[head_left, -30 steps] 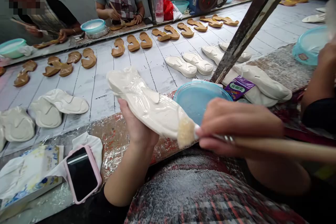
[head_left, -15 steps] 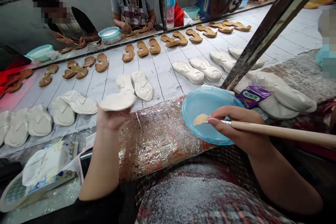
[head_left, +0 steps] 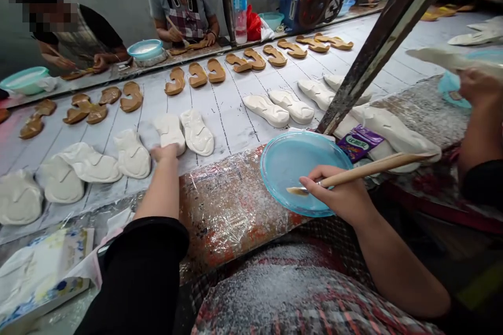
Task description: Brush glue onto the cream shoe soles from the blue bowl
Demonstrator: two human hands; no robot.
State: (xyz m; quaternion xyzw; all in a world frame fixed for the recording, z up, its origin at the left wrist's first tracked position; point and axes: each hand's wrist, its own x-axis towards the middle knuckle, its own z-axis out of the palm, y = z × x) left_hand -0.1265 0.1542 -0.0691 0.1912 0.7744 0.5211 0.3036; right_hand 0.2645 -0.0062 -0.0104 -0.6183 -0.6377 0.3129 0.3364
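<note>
At 11 o'clock, my left hand rests on a white moulded foam sole, its fingers too hidden to judge; at 1 o'clock, my right hand pinches a long wooden-handled brush, fingers closed, over a round turquoise plastic plate.

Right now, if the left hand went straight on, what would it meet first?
The white foot-shaped moulded piece just ahead of the left hand, touching or nearly; depth is unclear.

Plastic dish right of shoe insoles

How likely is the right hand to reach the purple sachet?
Probably yes: the right hand, holding a brush, rests at the blue plate; the purple sachet lies past its rim, nothing else between.
</note>
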